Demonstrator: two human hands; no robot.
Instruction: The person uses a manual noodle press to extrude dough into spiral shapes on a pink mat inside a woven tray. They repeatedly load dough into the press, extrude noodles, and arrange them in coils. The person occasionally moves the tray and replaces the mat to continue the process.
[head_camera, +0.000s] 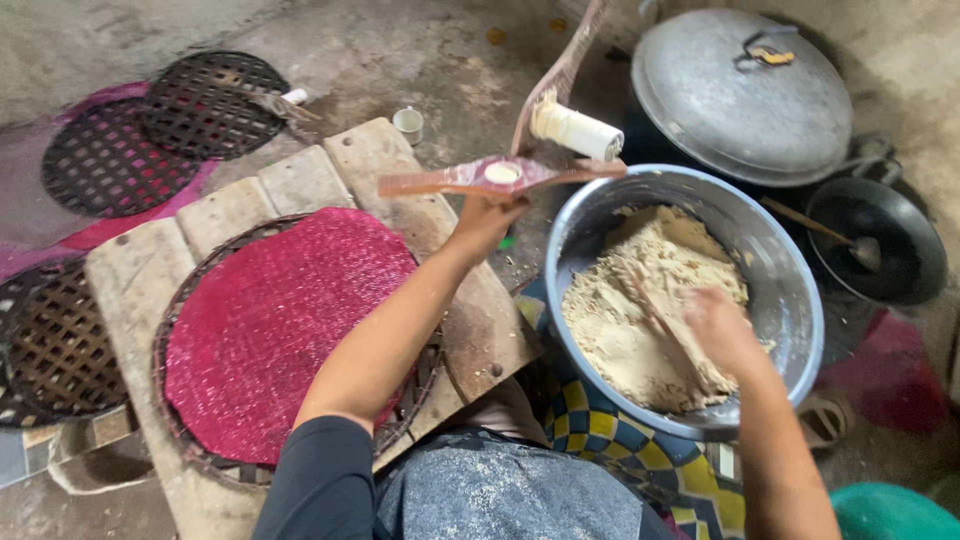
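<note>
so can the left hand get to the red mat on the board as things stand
Probably not freely. The left hand is shut on the wooden press, held above the board's far edge. The red mat lies uncovered just below the forearm, so the path is open, but the hand is occupied.

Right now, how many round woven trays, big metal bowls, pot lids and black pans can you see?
Round woven trays: 4
Metal bowls of crumbly dough: 1
Metal pot lids: 1
Black pans: 1
Total: 7
</note>
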